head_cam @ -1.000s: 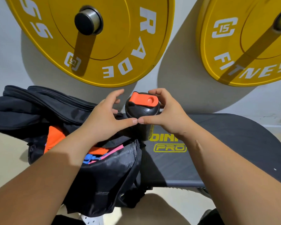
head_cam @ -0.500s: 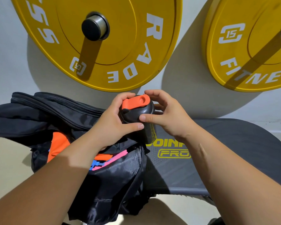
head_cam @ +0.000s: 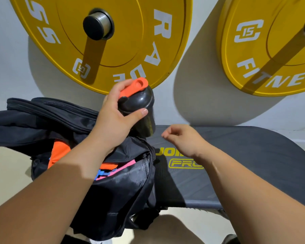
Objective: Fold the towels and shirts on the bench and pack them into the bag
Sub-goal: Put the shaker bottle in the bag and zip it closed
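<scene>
A black bag lies unzipped on the left end of the dark bench. Inside its opening I see folded orange cloth and pink and blue fabric. My left hand grips a black shaker bottle with an orange flip cap, tilted and lifted just above the bag's far edge. My right hand hovers over the bench beside the bottle, fingers loosely curled and holding nothing.
Two yellow weight plates hang on the pale wall right behind the bench. The bench pad carries yellow lettering. Beige floor shows to the left and below.
My right hand has let go of the bottle and dropped towards the bench. My left hand now carries the bottle alone, lifted and tilted up to the left.
</scene>
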